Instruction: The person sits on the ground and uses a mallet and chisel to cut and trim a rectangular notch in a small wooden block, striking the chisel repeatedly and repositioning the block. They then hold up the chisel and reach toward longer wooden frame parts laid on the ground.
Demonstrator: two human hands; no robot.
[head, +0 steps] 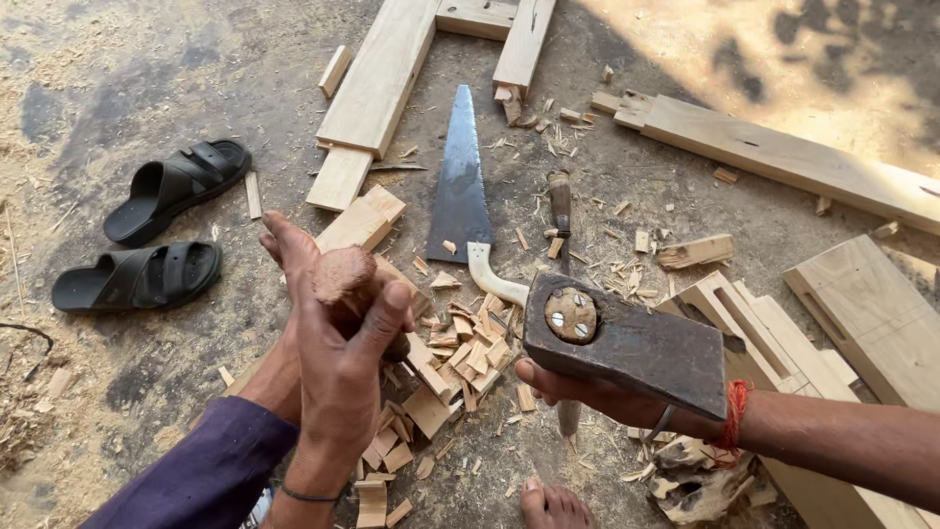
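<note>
My left hand [338,367] is wrapped around a chisel's round wooden handle [343,272], held upright over a plank [357,227]. Behind it, another person's hand [289,250] on a purple-sleeved arm [206,470] grips the same handle. My right hand [597,394], with an orange thread at the wrist, holds a heavy dark iron hammer head [636,345] level with the handle top and to its right. The chisel's blade is hidden by the hands. A pile of wood chips [455,362] lies between the two hands.
A handsaw [458,181] and a second chisel [560,211] lie on the dirt floor beyond the chips. Mortised planks [783,152] and frame pieces [862,313] lie to the right, an L-shaped frame [387,73] at the top. Two black sandals [157,230] sit left. A bare foot [553,504] shows below.
</note>
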